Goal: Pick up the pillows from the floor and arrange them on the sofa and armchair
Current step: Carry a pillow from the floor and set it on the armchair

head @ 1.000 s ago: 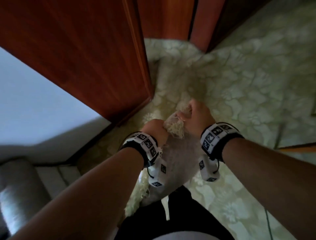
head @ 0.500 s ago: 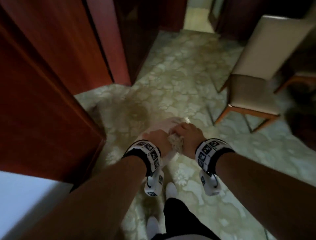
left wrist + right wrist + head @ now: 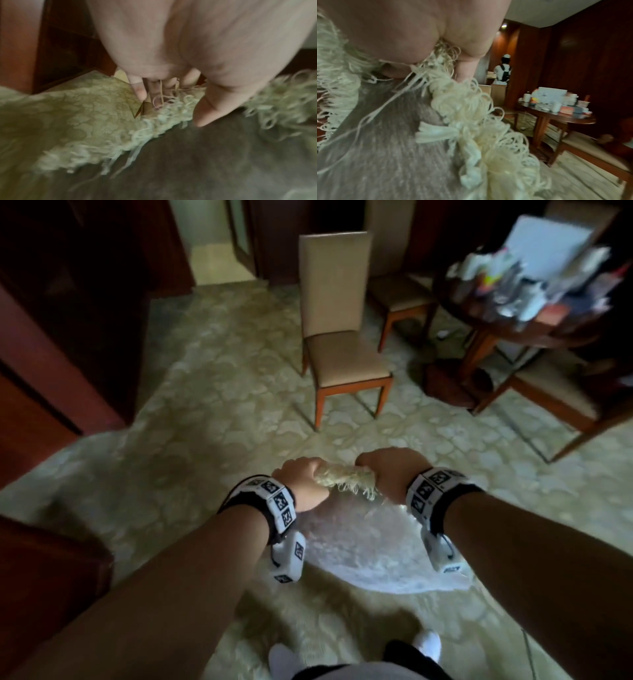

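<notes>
A pale grey pillow [image 3: 359, 546] with a cream fringe along its edge hangs below my two hands, above the patterned carpet. My left hand [image 3: 301, 479] grips the fringed top edge on the left, and my right hand [image 3: 388, 470] grips the same edge on the right. In the left wrist view the fingers [image 3: 139, 89] curl into the fringe [image 3: 154, 121]. The right wrist view shows the thumb [image 3: 467, 70] pressed into the thick curly fringe [image 3: 471, 121] over the grey pillow face [image 3: 385, 148]. No sofa or armchair is in view.
A beige dining chair [image 3: 339, 337] stands ahead on the carpet. At the right is a round wooden table [image 3: 513, 326] cluttered with items, with more chairs [image 3: 561, 392] around it. Dark wooden panels [image 3: 58, 354] line the left side. A person [image 3: 502, 71] stands far off.
The view has swung right, from the wooden wall corner to the dining chairs and table. My hands have spread apart along the pillow's fringed edge, still holding it.
</notes>
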Demonstrator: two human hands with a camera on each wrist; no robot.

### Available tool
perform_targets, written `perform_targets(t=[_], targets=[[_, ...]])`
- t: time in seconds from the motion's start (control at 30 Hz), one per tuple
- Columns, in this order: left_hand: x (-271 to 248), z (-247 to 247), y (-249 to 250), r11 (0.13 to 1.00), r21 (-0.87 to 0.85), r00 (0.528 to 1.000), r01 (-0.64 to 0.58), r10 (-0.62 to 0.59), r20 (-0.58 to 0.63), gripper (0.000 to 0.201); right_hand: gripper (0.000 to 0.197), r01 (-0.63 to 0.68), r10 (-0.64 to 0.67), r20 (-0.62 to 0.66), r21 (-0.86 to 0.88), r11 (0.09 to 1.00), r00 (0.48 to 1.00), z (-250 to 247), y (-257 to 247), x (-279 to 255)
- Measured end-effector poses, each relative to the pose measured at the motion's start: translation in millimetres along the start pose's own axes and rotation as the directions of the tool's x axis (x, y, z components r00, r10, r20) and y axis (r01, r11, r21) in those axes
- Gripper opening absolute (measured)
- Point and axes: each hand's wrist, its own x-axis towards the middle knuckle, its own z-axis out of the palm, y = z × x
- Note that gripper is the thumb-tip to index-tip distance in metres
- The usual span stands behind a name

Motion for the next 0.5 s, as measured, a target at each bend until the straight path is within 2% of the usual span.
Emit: perform_targets(t=[0.13,0.23,0.33,0.37,0.4,0.47,0.5], targets=[[32,35,76,0.958,0.284,0.999,0.032,-0.036,0.008,0.084,0.028,-0.132,0.135,-0.048,0.057,0.990,0.990,-11,98,-57],[57,66,166,0.935,0.351,0.999,-0.045,0.048,0.001,0.104,0.048,-0.223,0.233,-0.078,0.119,0.967,0.969,-14,186,-112],[88,100,252,0.904,0.405,0.989,-0.140,0.145,0.019,0.116,0.047,-0.261,0.280,-0.117,0.156,0.953,0.953,-4,272,-162],[97,110,279,0.895,0.418,0.987,-0.156,0.153,0.041,0.112,0.046,-0.274,0.300,-0.142,0.173,0.946,0.943,4,302,-176],[106,120,301,0.896,0.407,0.984,-0.177,0.166,0.064,0.098,0.047,-0.289,0.320,-0.156,0.194,0.937,0.934,15,329,-189],[123,146,357,0.882,0.403,0.970,-0.243,0.212,0.120,0.045,0.051,-0.364,0.402,-0.129,0.247,0.898,0.906,39,391,-216],[132,160,384,0.861,0.419,0.957,-0.288,0.253,0.140,0.032,0.056,-0.413,0.451,-0.096,0.271,0.869,0.887,50,420,-226]])
